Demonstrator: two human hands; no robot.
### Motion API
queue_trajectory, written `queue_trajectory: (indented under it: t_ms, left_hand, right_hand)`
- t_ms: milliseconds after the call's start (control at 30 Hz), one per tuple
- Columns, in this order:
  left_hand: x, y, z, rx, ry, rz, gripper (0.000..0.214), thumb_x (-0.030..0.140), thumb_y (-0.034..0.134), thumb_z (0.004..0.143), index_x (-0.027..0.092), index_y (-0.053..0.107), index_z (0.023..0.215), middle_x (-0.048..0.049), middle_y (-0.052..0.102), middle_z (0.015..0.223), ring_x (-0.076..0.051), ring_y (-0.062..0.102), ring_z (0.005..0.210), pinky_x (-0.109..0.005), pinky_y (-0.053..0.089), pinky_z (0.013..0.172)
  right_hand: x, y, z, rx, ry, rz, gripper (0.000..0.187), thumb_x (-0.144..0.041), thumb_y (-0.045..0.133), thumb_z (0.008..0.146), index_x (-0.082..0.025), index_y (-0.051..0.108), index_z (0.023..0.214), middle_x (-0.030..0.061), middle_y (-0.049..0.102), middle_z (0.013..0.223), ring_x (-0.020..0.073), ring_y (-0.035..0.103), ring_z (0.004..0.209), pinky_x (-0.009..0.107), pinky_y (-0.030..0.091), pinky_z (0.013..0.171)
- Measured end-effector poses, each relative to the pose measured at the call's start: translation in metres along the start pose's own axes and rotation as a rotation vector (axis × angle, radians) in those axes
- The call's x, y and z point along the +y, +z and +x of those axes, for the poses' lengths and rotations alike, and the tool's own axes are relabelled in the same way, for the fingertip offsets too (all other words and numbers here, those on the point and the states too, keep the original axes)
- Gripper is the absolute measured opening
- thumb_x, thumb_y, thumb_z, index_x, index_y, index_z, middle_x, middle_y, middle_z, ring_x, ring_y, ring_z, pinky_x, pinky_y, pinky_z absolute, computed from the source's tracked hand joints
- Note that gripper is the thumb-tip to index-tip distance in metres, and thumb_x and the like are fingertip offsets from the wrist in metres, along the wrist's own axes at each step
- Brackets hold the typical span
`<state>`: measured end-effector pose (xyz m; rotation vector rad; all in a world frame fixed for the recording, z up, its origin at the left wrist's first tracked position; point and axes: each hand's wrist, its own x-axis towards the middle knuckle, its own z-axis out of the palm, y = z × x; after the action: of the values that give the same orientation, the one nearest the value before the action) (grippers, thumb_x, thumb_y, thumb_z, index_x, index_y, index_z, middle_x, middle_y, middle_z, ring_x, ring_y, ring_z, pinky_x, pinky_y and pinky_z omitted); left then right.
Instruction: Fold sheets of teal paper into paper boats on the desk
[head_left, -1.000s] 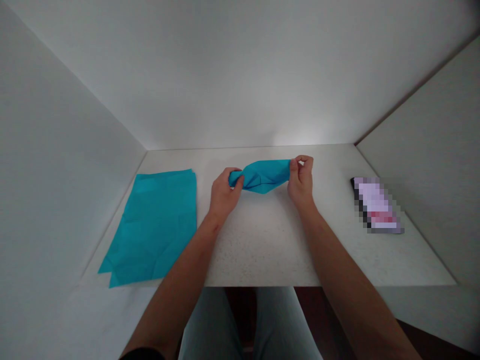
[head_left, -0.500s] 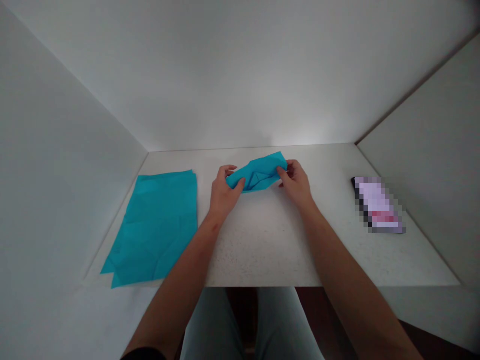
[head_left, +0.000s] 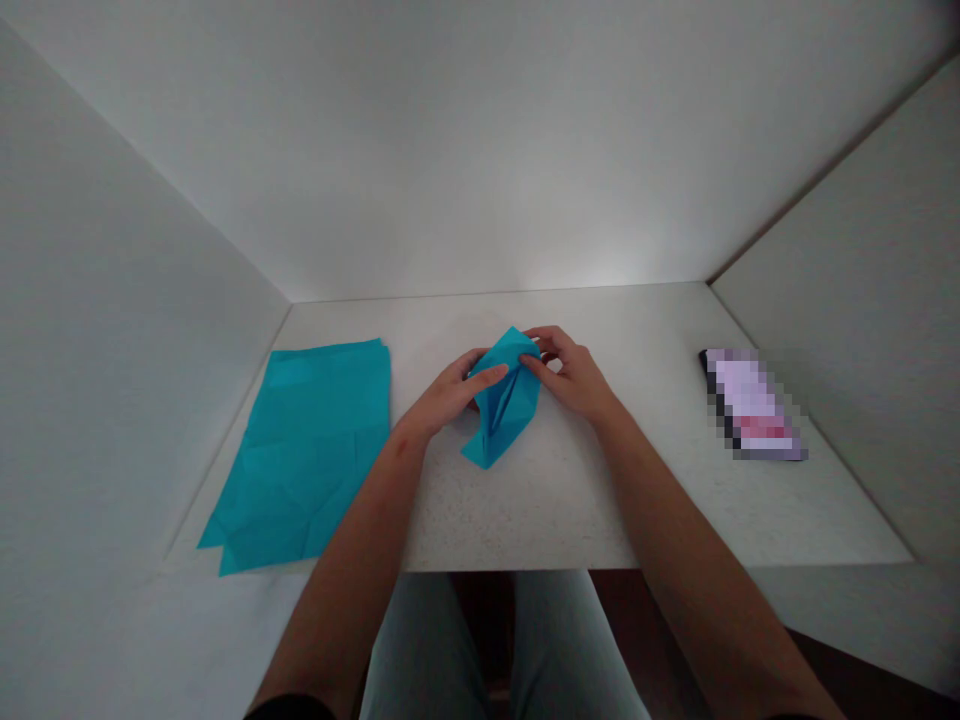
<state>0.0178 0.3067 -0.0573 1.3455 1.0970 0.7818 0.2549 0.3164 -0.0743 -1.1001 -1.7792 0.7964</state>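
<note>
- Plainly, both sets of fingers are clamped on the same folded teal piece (head_left: 517, 400): the left hand (head_left: 454, 390) has its thumb laid over the upper left part, while the right hand (head_left: 574, 380) pinches the upper right edge, thumb on the near face. The far fingertips are partly hidden behind the material.
- The piece sits between the two hands, over the middle of the table (head_left: 525, 510), tilted, with one narrow end pointing down towards the person. Whether that lower tip touches the tabletop, I cannot tell.
- A deep pleat runs lengthwise down its face and gapes a little. To handle this well, I'd let the left thumb pin the layers firmly while the right fingers draw the edge snug, since loose layers would probably spring apart.
- Even, light pressure seems wise: the stuff looks thin, paper or fabric, and a hard tug could tear or skew it. Lining up the edges before pressing a crease should keep the folds crisp.
- Farther out, beside the left forearm, flat teal sheets (head_left: 315, 450) lie overlapped, one corner sticking out at the lower left; they show faint creases and no print.
- Over on the right, well apart from the hands, lies a phone-like device (head_left: 754, 405). Its face is pixelated, with a reddish band, so no writing or brand can be read.
- No label or lettering shows on the piece in hand, the tabletop or the pale walls (head_left: 480, 170).
</note>
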Motion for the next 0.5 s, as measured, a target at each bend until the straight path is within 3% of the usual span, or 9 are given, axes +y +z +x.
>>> queue_trajectory:
  t_ms: [100, 200, 333, 500]
  left_hand:
    - [-0.005, 0.003, 0.002, -0.053, -0.04, -0.041, 0.057, 0.056, 0.083, 0.082, 0.023, 0.077, 0.127, -0.0091, 0.082, 0.116, -0.03, 0.076, 0.103, -0.039, 0.062, 0.086]
    - [-0.009, 0.009, 0.006, -0.053, -0.104, -0.094, 0.046, 0.056, 0.074, 0.088, 0.022, 0.079, 0.118, -0.0082, 0.083, 0.107, -0.03, 0.077, 0.097, -0.041, 0.063, 0.084]
    - [-0.011, 0.014, 0.011, 0.033, -0.229, -0.161, 0.039, 0.055, 0.062, 0.094, 0.02, 0.079, 0.098, -0.0097, 0.082, 0.09, -0.03, 0.077, 0.083, -0.042, 0.063, 0.074]
    - [-0.012, 0.013, 0.012, 0.134, -0.141, -0.154, 0.04, 0.057, 0.064, 0.095, 0.02, 0.078, 0.099, -0.0077, 0.081, 0.087, -0.028, 0.076, 0.083, -0.039, 0.063, 0.075]
  right_hand:
    - [-0.001, 0.006, -0.001, -0.025, -0.041, 0.066, 0.042, -0.049, 0.072, 0.098, -0.03, 0.061, 0.134, 0.0034, 0.079, 0.103, 0.022, 0.074, 0.091, 0.039, 0.06, 0.084]
    - [-0.002, 0.009, -0.001, 0.057, -0.045, 0.074, 0.047, -0.053, 0.074, 0.096, -0.03, 0.057, 0.133, 0.0059, 0.078, 0.114, 0.0218, 0.073, 0.091, 0.038, 0.06, 0.079]
    - [-0.006, 0.005, -0.001, 0.192, -0.104, -0.113, 0.027, -0.052, 0.071, 0.099, -0.029, 0.069, 0.112, 0.0083, 0.069, 0.115, 0.0225, 0.067, 0.092, 0.037, 0.057, 0.072]
    - [-0.01, 0.002, -0.002, 0.206, -0.18, -0.296, 0.021, -0.049, 0.073, 0.099, -0.029, 0.078, 0.103, 0.0081, 0.06, 0.104, 0.0262, 0.062, 0.096, 0.045, 0.056, 0.084]
